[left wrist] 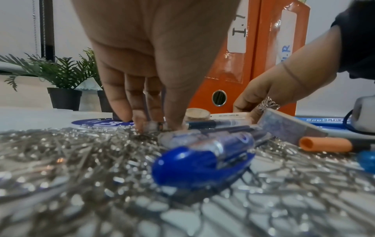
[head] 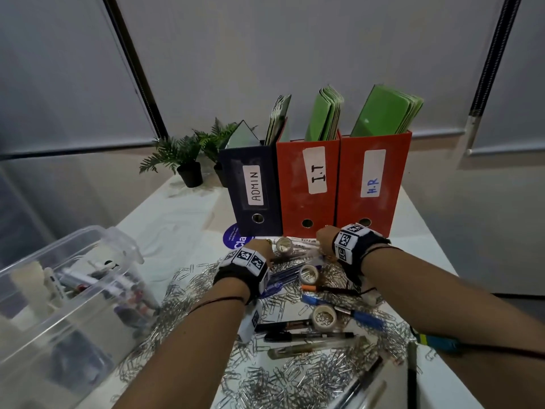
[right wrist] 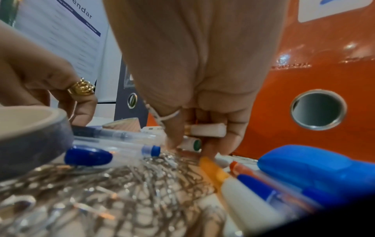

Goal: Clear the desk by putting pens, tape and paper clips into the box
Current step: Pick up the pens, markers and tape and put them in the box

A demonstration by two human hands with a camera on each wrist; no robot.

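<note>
While paper clips (head: 188, 293) are lying in a wide silver drift over the white worktop (head: 165, 219), pens (head: 303, 336) and rolls of tape (head: 323, 316) are sitting tangled among them, and the clear plastic box (head: 59, 290) is standing at the left edge, already holding markers and other stationery. The left hand (left wrist: 150, 67) is reaching down at the far side of the pile, its fingertips (left wrist: 140, 123) pinching a small clear-and-dark piece right at the clips; what that piece is stays too blurred to tell. The right hand (right wrist: 194, 72) is curling its grip around two white markers (right wrist: 207, 130), one stacked over the other, close against an orange file box (head: 373, 184). Three file boxes, labelled ADMIN (head: 253, 187), I.T (head: 309, 184) and H.R, are standing just behind both hands and walling off the far side, with two small potted ferns (head: 182, 154) beyond them to the left. Only the right wrist view is showing the markers inside the fingers; from the head view both hands are mostly hidden behind the tagged wristbands (head: 246, 259). A blue-capped pen (left wrist: 202, 162) is filling the left wrist view up close, with an orange pen cap (left wrist: 324, 144) to its right. Nearer clips in both wrist views are blurring into glitter.
</note>
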